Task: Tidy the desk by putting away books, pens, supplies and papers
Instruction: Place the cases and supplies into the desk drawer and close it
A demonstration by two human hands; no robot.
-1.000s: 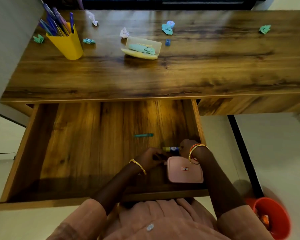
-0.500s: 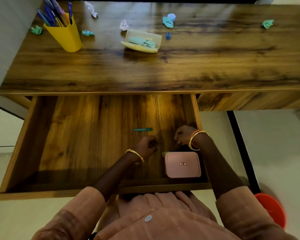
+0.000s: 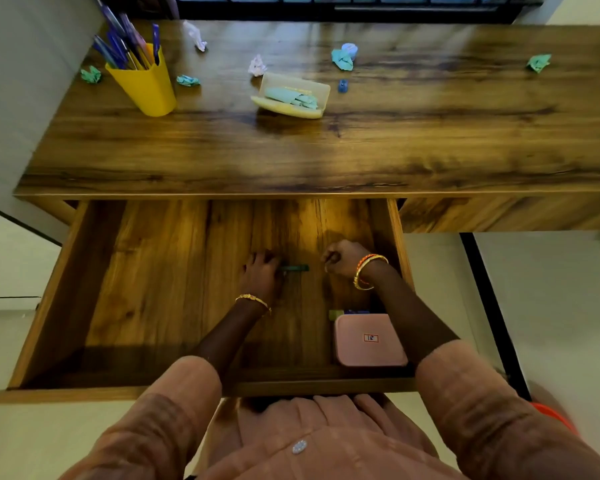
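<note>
the open wooden drawer (image 3: 146, 278) is sticking out below the wooden surface (image 3: 326, 150), and both hands are reaching into it. the left hand (image 3: 260, 273) is lying palm down on the drawer floor, its fingers (image 3: 257, 258) loosely together and touching the left end of a small teal pen-like stick (image 3: 297, 268); whether they are pinching it or only resting on it cannot be told. the right hand (image 3: 343, 259) is sitting just right of the stick, apart from it, with its fingers curled into a fist; whether anything is inside cannot be told. orange and gold bangles (image 3: 369, 271) are circling the right wrist and a gold bracelet (image 3: 253, 301) the left.

a pink case (image 3: 369, 339) is lying flat in the near right corner of the drawer, and a yellow-green and blue object (image 3: 343, 312) is peeking out just behind it, partly hidden by the right forearm.

on the surface, a yellow cup (image 3: 146, 84) is standing at the far left holding blue and purple pens (image 3: 125, 43). a pale yellow open box (image 3: 291, 97) is sitting near the middle with light green pieces inside. crumpled teal papers are lying beside the cup (image 3: 90, 74) (image 3: 187, 80), behind the box (image 3: 342, 60) and far right (image 3: 538, 63); white crumpled papers (image 3: 257, 66) (image 3: 195, 36) are lying further back. a small blue item (image 3: 342, 85) is sitting just right of the box.
</note>
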